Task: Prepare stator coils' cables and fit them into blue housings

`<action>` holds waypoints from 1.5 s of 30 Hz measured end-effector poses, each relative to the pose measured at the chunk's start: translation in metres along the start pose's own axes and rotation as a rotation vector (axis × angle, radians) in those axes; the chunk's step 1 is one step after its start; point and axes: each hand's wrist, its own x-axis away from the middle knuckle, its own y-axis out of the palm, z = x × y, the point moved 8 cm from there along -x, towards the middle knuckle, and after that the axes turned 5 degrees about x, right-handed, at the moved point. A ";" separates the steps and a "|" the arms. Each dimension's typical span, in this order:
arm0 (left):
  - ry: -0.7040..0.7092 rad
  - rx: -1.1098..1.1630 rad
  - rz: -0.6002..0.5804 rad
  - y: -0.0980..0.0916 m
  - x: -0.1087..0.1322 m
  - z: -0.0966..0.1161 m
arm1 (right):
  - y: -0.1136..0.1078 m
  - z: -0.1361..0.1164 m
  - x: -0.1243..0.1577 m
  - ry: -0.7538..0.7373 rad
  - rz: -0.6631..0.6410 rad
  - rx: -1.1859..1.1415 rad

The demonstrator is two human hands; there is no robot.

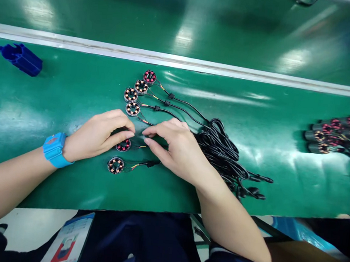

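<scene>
Several small ring-shaped motor stators with copper or red windings lie in a slanting column, each wired to a black cable. At the top is a red-wound stator (149, 77); at the bottom, a copper-wound stator (115, 165). My left hand (99, 133) is closed, thumb and forefinger together just above another red-wound stator (123, 144), which it partly covers. Facing it, my right hand (181, 148) pinches close by, over the thin leads. Whatever lies between the fingertips of either hand is too small or hidden to make out. The black cables (220, 144) lie bunched beyond my right hand.
A blue plastic holder (24, 60) lies at the left on the green table (74, 78). A pale rail (108, 50) crosses behind the stators. More stators on dark cylinders (340, 131) lie at the far right. The table's front edge is close to my body.
</scene>
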 end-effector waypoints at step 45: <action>0.033 -0.190 -0.065 -0.018 -0.011 -0.014 | 0.009 0.025 -0.010 0.139 -0.065 -0.507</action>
